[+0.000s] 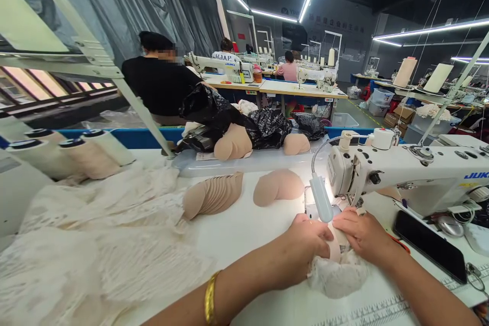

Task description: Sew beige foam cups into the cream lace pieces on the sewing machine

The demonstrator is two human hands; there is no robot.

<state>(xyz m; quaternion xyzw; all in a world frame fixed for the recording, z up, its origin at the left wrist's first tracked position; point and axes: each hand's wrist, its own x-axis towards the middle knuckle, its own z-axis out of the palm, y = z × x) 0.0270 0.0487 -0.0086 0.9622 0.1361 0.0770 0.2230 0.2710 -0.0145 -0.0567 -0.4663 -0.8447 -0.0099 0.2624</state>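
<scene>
Under the needle end of a white sewing machine (405, 168) lies a beige bra cup (334, 247), with white lace fabric (338, 277) bunched below it. My left hand (303, 249), a gold bangle on its wrist, grips the cup's left side with bent fingers. On the right side, my right hand (361, 234) has its fingers together, pressed on the work close to the presser foot. A small lamp (321, 198) lights this spot and hides part of the needle area. Left of the machine lie a fanned stack of beige cups (214, 194) and a smaller pile of cups (278, 187).
White lace cloth (103, 244) covers the table's left. Thread cones (89, 158) stand behind it. A phone (430, 245), red-handled scissors (399, 243) and keys (474, 275) lie right. Black plastic bags (267, 127) edge the back. A person in black (160, 84) sits beyond.
</scene>
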